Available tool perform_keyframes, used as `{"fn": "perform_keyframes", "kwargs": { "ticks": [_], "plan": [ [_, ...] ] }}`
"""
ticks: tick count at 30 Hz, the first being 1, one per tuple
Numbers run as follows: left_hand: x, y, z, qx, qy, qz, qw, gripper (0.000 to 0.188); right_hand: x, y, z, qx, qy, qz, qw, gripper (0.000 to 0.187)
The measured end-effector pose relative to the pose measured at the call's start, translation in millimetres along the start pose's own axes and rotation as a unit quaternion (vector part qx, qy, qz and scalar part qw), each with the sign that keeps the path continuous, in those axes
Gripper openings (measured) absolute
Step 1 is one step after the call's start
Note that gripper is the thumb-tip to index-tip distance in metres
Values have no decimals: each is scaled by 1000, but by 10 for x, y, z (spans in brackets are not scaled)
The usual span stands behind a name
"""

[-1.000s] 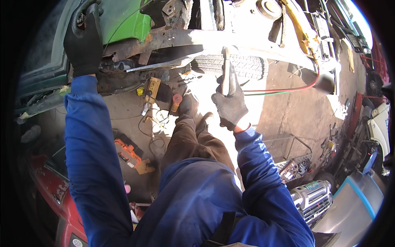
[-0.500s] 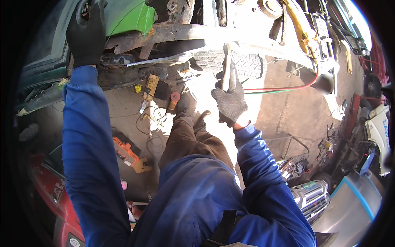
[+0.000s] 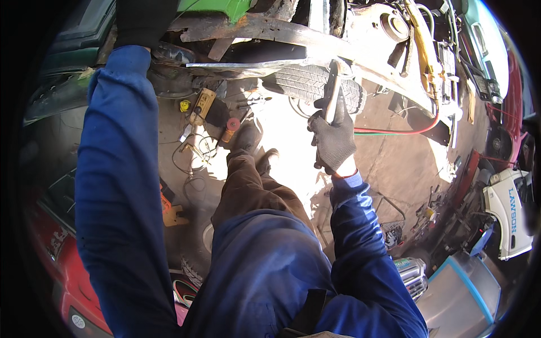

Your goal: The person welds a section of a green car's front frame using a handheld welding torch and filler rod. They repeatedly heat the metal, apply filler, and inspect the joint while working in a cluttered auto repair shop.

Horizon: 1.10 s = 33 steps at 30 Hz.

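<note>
"Where is the tool sitting?"

"It is pointing forward from the gloved right hand, which is clamping its near end, a finger lying along one side. In this view its tip is overlapping the tyre; contact I cannot tell."

"Handling?"

"In my judgement it is looking stiff, moderately heavy and hardly fragile. The smooth, pale face is probably offering little friction, so the near end is seeming the sound hold."

"The left hand?"

"It is showing beside the green panel, fingers running out of view; their state I cannot tell."

"Beyond?"

"A red hose is curving rightward."
</note>
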<state>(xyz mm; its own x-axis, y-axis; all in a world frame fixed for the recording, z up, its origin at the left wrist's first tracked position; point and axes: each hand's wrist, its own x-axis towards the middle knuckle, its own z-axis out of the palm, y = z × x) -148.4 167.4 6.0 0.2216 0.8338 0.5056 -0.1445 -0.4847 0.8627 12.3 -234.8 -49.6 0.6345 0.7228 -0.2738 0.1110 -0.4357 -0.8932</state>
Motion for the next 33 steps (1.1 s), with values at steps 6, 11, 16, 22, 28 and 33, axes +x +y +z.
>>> {"fn": "perform_keyframes", "kwargs": {
  "ticks": [6,11,16,22,28,33],
  "plan": [
    [-290,491,165,225,-31,150,962,26,13,52,-26,29,-24,-15,999,42],
    [-253,487,170,233,-24,213,949,25,-8,47,-66,80,-41,39,995,43],
    [-276,471,173,224,-24,191,955,24,4,3,-74,60,-17,60,996,45],
    [-307,568,188,231,-25,193,953,20,17,-15,-117,26,-15,52,998,28],
    [-289,547,191,262,-18,213,941,18,19,-24,-98,15,-10,41,999,25],
    [-305,544,204,244,-20,183,952,19,-7,-97,-133,6,-28,68,997,29]
  ]
}}
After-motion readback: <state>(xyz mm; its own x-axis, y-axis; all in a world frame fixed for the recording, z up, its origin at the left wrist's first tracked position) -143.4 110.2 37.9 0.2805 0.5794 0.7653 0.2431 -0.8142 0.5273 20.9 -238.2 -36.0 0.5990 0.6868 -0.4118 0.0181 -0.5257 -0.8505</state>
